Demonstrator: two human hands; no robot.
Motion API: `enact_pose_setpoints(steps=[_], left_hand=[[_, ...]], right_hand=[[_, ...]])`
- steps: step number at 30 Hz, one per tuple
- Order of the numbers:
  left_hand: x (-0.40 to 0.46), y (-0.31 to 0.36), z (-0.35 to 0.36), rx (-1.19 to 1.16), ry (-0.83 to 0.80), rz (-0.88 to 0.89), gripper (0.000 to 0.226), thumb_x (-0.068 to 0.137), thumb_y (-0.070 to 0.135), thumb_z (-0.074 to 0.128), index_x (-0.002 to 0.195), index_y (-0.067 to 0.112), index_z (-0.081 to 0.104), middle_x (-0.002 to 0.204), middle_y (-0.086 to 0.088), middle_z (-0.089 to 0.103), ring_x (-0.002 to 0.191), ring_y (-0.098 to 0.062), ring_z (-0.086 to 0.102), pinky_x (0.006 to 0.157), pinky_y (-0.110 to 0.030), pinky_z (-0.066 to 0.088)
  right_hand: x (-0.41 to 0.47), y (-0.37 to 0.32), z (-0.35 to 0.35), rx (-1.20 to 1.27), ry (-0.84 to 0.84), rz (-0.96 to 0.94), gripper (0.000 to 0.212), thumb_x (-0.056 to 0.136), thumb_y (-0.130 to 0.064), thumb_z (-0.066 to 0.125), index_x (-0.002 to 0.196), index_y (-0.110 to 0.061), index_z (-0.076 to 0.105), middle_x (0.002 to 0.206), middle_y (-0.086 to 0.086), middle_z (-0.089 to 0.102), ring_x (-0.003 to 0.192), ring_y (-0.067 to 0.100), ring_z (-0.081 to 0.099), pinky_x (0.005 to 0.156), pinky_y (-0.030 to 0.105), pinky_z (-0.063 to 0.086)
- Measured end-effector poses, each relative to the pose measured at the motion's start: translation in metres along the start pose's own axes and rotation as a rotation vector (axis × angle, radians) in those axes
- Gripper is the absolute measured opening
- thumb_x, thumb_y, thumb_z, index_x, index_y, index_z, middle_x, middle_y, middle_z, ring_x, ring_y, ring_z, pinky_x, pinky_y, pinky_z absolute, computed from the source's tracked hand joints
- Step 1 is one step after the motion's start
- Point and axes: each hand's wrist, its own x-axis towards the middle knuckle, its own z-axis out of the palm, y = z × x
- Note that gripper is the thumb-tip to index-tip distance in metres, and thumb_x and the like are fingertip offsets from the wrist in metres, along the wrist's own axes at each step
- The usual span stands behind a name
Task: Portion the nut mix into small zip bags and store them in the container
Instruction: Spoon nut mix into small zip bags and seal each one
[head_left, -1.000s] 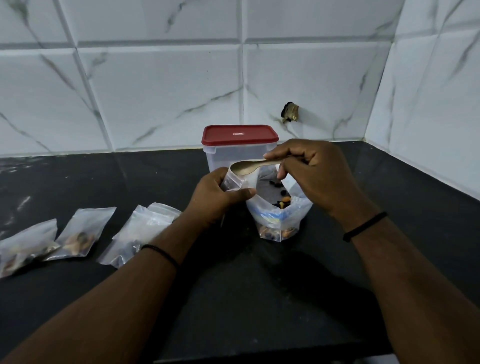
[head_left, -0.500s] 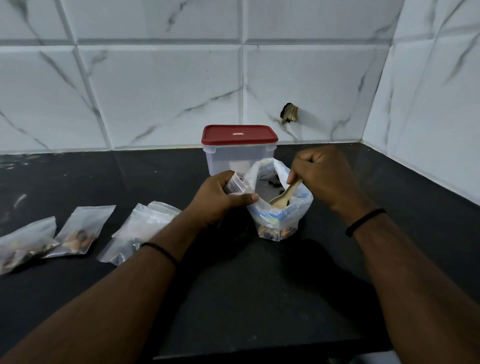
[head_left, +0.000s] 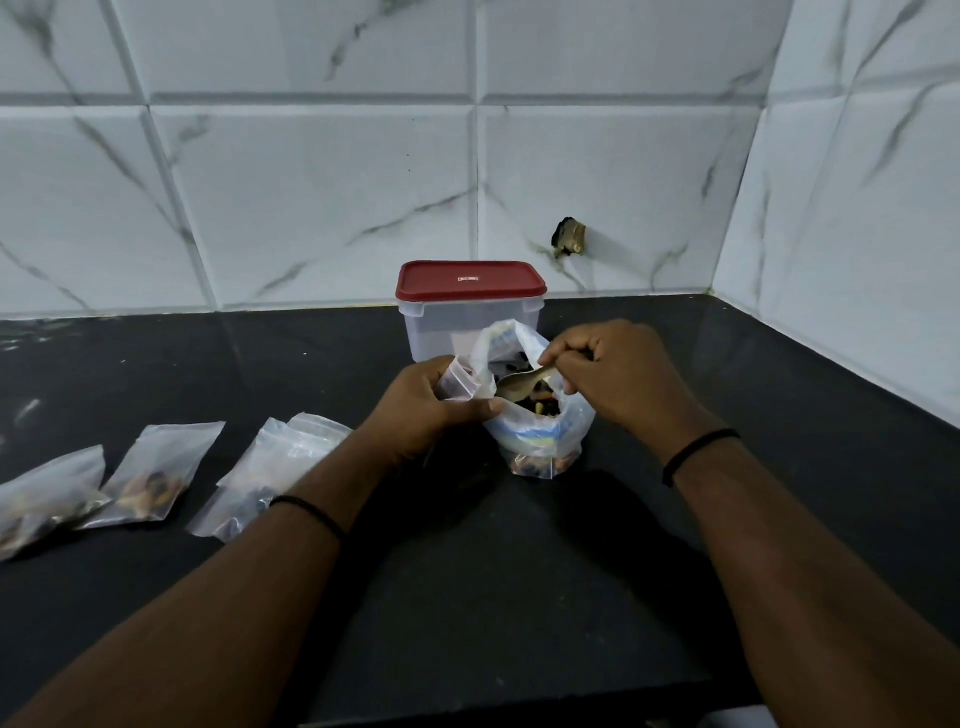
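Meanwhile, right hand (head_left: 618, 376) grips spoon (head_left: 524, 385) — bowl pointing left into nut bag (head_left: 540, 431) — left hand (head_left: 426, 410) pinches zip bag (head_left: 460, 382).

From my seat I see two bare forearms running up from the bottom corners, with no sleeve showing on either as far as the picture's edge. A thin black cord-like band (head_left: 310, 511) circles the left wrist, just below the left hand (head_left: 422, 410), and a similar thin black band (head_left: 698, 451) circles the right wrist below the right hand (head_left: 618, 375). I can make out no ring, watch or glove on either of the hands, and the bands look plain, with no visible bead or clasp that I can tell.
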Motion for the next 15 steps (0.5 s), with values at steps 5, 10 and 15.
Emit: enact_pose_setpoints(steps=[5,10,15], left_hand=[[0.001,0.0,0.001,-0.012,0.02,-0.007,0.035,0.079,0.019,0.081,0.111,0.017,0.069,0.102,0.001,0.075,0.097,-0.016,0.071,0.085,-0.03,0.057],[0.003,0.0,0.0,-0.046,0.042,-0.021,0.03,0.081,0.017,0.079,0.109,0.02,0.068,0.101,0.001,0.075,0.096,-0.015,0.071,0.081,-0.028,0.057],[0.005,-0.001,-0.001,-0.054,0.061,-0.04,0.038,0.08,0.017,0.08,0.116,0.016,0.067,0.107,-0.001,0.074,0.101,-0.017,0.071,0.089,-0.035,0.057]], right_hand=[[0.002,0.004,-0.001,-0.021,0.219,0.028,0.024,0.09,-0.016,0.057,0.078,-0.012,0.077,0.061,-0.01,0.065,0.057,0.012,0.063,0.057,0.029,0.052],[0.005,0.012,0.004,-0.021,0.232,0.117,0.025,0.093,-0.018,0.054,0.084,-0.01,0.076,0.063,-0.013,0.062,0.063,0.012,0.064,0.063,0.032,0.055],[0.006,0.014,0.014,0.028,0.178,0.188,0.026,0.091,-0.018,0.053,0.081,-0.007,0.075,0.066,-0.002,0.07,0.059,0.013,0.064,0.059,0.033,0.055]])
